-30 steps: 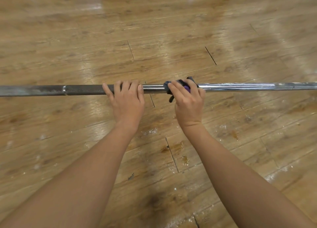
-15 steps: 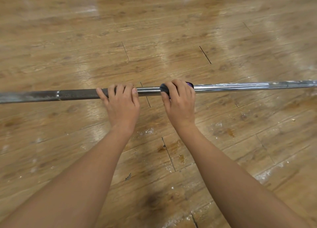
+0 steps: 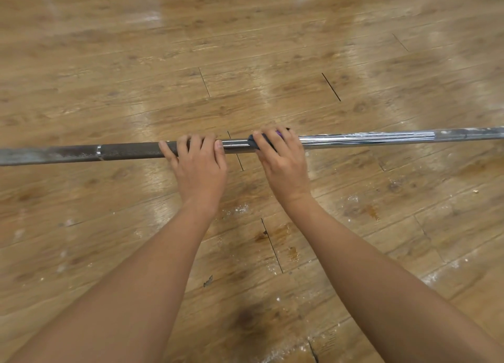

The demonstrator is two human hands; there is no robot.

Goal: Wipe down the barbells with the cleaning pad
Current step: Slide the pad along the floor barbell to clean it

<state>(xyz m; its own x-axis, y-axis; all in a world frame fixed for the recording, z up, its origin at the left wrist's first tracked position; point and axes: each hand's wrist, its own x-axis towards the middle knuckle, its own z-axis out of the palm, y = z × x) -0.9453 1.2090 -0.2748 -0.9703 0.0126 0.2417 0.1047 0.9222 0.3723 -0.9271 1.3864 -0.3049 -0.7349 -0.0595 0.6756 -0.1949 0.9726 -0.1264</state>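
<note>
The left hand (image 3: 200, 162) grips the barbell (image 3: 368, 137) (knurled, grimy leftward), the right hand (image 3: 281, 160) clamps the dark cleaning pad (image 3: 253, 141) round it.

A barbell (image 3: 368, 137) is stretched across the whole view over a wooden floor (image 3: 245, 48). Its middle is taken by the left hand (image 3: 200, 163) and, close beside, the right hand (image 3: 282, 163) on a cleaning pad (image 3: 254, 143). Uncovered shaft is left either side.

Both bare forearms reach forward and come closer together toward the wrists, with the palms turned down. The left hand (image 3: 200, 169) curls its fingers over the barbell (image 3: 131, 151) from above. The right hand (image 3: 283, 169), just beside it, grips the cleaning pad (image 3: 253, 144) against the same bar.
</note>
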